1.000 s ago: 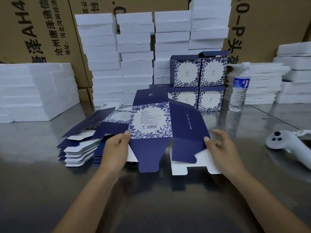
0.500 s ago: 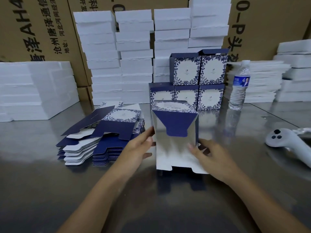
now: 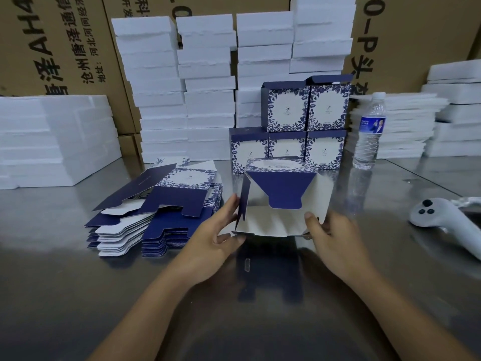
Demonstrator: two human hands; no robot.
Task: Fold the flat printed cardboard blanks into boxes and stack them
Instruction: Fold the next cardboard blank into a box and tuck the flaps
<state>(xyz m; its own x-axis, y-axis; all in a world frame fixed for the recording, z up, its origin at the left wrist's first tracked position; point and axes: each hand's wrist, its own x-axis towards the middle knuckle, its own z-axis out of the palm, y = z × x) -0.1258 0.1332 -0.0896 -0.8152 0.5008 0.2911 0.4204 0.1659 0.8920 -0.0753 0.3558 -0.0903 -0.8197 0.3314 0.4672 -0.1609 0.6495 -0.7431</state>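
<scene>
Through the head camera, your left hand [image 3: 221, 230] grips the left flap of the half-folded box [image 3: 270, 222], fingers curled round its edge. Your right hand [image 3: 335, 238] pinches the right wall, thumb inside. The box stands on the table [image 3: 78, 295], near the flat blanks [image 3: 161, 230] and in front of the stacked boxes [image 3: 286, 108].

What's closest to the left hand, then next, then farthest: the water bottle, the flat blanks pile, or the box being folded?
From the head view:
1. box being folded, held in the left hand.
2. flat blanks pile, just to the hand's left.
3. water bottle, far back on the right.
</scene>
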